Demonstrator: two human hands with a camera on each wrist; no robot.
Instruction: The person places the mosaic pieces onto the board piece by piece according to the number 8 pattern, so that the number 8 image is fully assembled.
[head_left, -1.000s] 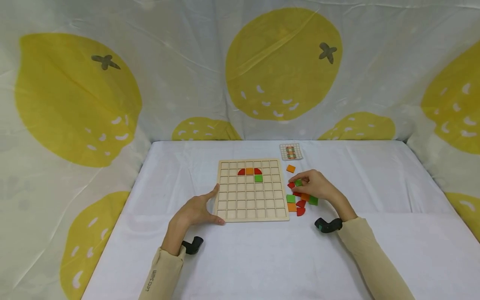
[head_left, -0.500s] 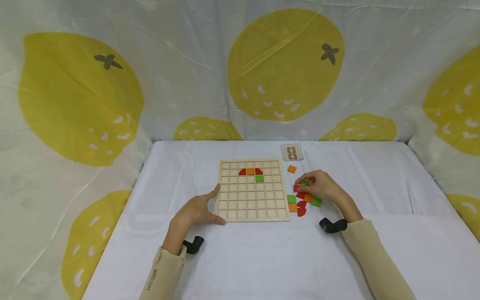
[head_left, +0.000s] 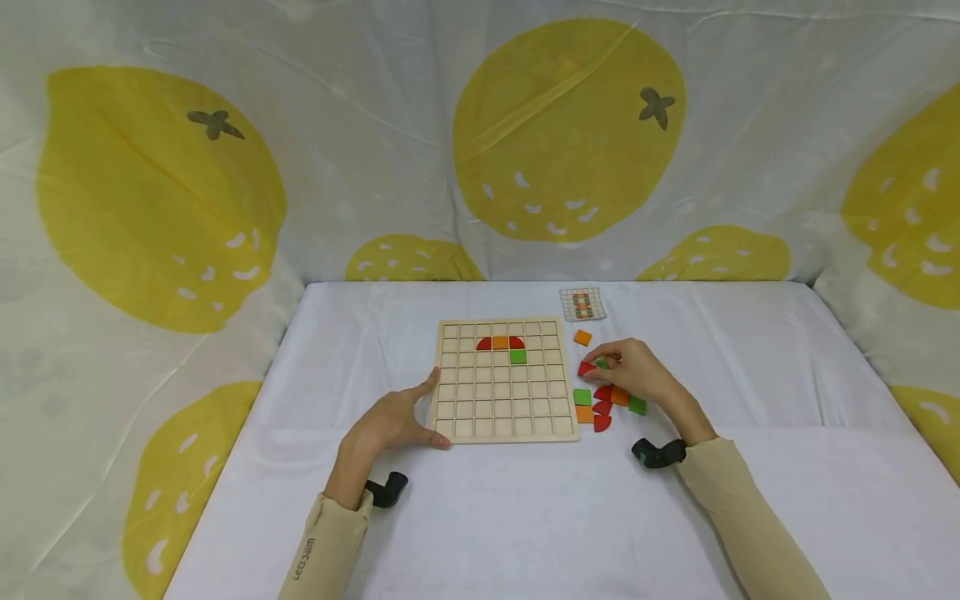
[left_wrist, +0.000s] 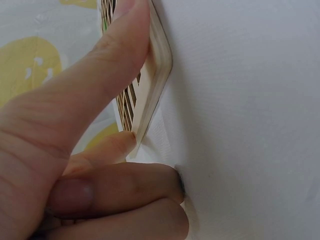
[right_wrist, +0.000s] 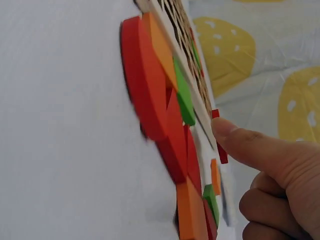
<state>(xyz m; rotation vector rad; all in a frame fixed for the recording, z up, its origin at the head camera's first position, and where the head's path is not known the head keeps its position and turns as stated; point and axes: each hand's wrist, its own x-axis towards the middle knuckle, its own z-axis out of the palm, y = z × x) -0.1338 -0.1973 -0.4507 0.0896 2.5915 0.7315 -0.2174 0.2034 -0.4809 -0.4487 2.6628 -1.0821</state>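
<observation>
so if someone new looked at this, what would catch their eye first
Probably the huge yellow lemons printed on the white cloth behind the table. Next, the wooden grid board on the table, with the left hand touching its left edge. Then the right hand, pinching a red tile just right of the board, near loose red, orange and green tiles.

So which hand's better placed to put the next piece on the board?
Likely the right hand: it pinches a flat red piece beyond the square wooden grid board's right edge, while the left hand touches the board's left side.
</observation>
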